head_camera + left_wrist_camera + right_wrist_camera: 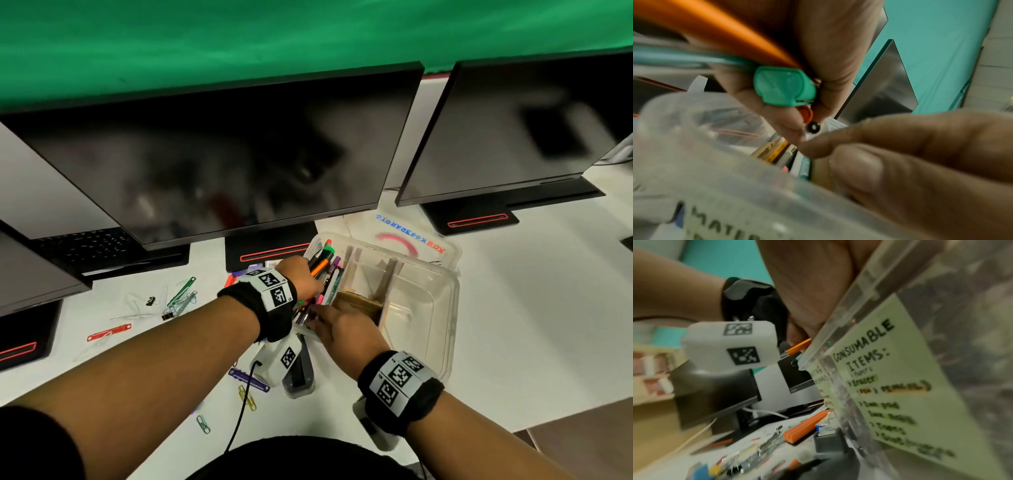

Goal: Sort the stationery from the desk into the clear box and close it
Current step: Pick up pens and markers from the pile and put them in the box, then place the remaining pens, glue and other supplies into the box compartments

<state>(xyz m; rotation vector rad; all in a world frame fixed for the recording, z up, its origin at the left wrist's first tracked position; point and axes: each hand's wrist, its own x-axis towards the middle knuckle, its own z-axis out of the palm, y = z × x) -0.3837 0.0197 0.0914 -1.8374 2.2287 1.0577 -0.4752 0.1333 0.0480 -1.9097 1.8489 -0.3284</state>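
Pens (320, 263) bunched in left hand (301, 274) over clear box (428, 308); right hand (346, 329) fingertips hidden, grip can't tell.

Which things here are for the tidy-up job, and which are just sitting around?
For the job:
- clear box
- its lid, off behind it
- pens gripped by the left hand
- right hand at the box
- paper clips and binder clips on the desk

Just lying about:
- monitors
- keyboard
- black cable
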